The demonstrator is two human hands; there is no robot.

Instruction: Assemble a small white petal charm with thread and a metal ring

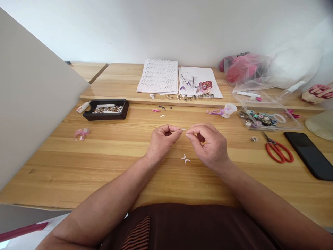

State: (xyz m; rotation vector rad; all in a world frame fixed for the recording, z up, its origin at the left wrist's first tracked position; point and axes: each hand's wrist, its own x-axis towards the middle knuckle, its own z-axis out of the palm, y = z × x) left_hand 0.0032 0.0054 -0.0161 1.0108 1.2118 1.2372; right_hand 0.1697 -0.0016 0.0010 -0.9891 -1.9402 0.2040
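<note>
Between my two hands is a tiny white piece (184, 129), its ends at the fingertips. My left hand (164, 139) pinches its left end with thumb and index finger. My right hand (209, 143) is closed in a pinch at its right side, thumb tip slightly below the index finger; whether it grips the piece is too small to tell. Below the hands, two white crescent pieces (185, 159) lie on the wooden table (104, 180). Farther back lie a wavy white strip (161, 116) and a small pink piece (155, 110).
Left: a black tray (106, 116) of beads, a glue tube (82, 107), pink ribbon (82, 133). Back: paper sheets (158, 76), a sheet with flower pieces (215, 88). Right: a spool (229, 110), a clear box (293, 121), red-handled scissors (279, 151), a black phone (310, 154).
</note>
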